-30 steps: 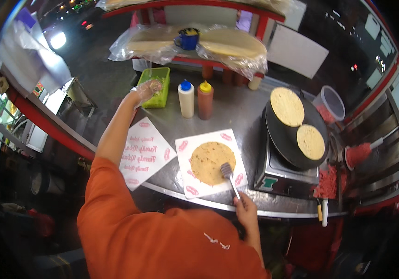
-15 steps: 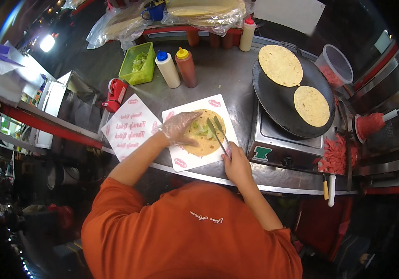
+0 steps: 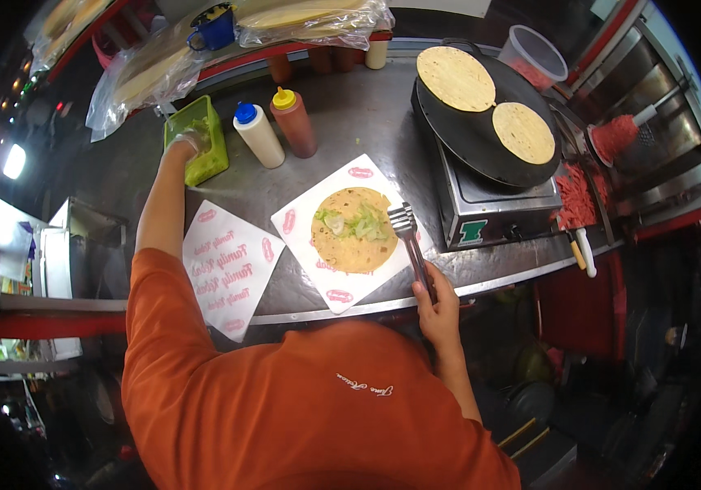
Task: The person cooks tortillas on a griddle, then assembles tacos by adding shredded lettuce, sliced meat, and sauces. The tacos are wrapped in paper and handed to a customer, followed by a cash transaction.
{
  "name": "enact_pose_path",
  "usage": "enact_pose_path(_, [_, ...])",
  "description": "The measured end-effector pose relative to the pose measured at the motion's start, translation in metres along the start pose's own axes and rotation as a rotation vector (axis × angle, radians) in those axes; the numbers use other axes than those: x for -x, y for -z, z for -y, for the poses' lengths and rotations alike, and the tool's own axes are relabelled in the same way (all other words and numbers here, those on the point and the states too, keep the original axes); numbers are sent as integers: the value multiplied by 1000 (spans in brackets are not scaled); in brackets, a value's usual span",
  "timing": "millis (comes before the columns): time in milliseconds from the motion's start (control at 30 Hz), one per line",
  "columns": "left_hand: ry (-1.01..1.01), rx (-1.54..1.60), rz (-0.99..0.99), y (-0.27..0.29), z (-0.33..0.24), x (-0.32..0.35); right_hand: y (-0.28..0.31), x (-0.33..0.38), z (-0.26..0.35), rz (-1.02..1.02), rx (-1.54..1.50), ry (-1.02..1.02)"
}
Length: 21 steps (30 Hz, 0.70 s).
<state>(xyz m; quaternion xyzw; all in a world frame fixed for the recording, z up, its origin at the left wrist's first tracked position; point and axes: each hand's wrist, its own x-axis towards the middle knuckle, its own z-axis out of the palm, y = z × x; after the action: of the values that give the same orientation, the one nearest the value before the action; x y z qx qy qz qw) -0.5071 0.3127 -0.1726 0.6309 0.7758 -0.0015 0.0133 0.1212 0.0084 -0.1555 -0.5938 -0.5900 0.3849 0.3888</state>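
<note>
right hand (image 3: 438, 306) has its grip round metal tongs (image 3: 414, 251), tips by the flatbread (image 3: 357, 255) topped with lettuce (image 3: 364, 224), on paper (image 3: 303, 212) on the counter (image 3: 367, 122), further back left hand (image 3: 195, 144) is in a green tub (image 3: 210, 169), can't tell its grip tbh

There are 2 hands, 1 left hand (image 3: 195, 140) and 1 right hand (image 3: 440, 312), and 1 pair of tongs (image 3: 415, 247). Uncovered flatbreads total 3: 1 paper-backed flatbread (image 3: 344, 251) and 2 griddle flatbreads (image 3: 455, 77). Paper sheets (image 3: 232, 273) number 2. On the surface (image 3: 350, 114), 2 squeeze bottles stand forward, 1 blue-capped bottle (image 3: 260, 143) and 1 yellow-capped bottle (image 3: 295, 131); those farther back are too hidden to count. Also 1 green basket (image 3: 217, 137), 1 blue mug (image 3: 214, 31), 1 black griddle (image 3: 469, 126), 1 stove (image 3: 496, 202), 1 clear tub (image 3: 548, 53), 1 white handle (image 3: 585, 253) and 1 yellow handle (image 3: 576, 251).
</note>
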Motion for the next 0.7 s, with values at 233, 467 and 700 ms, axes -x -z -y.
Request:
enact_pose_path(233, [-137,-46,226,33,33,-35,14,21,4,-94,56,75])
enact_pose_path(467, [33,63,-111,20,22,13,-3,-25,-1,4,205,216])
enact_pose_path(700, [-30,622,-336,44,-67,127,10,-66,-10,116,286,237])
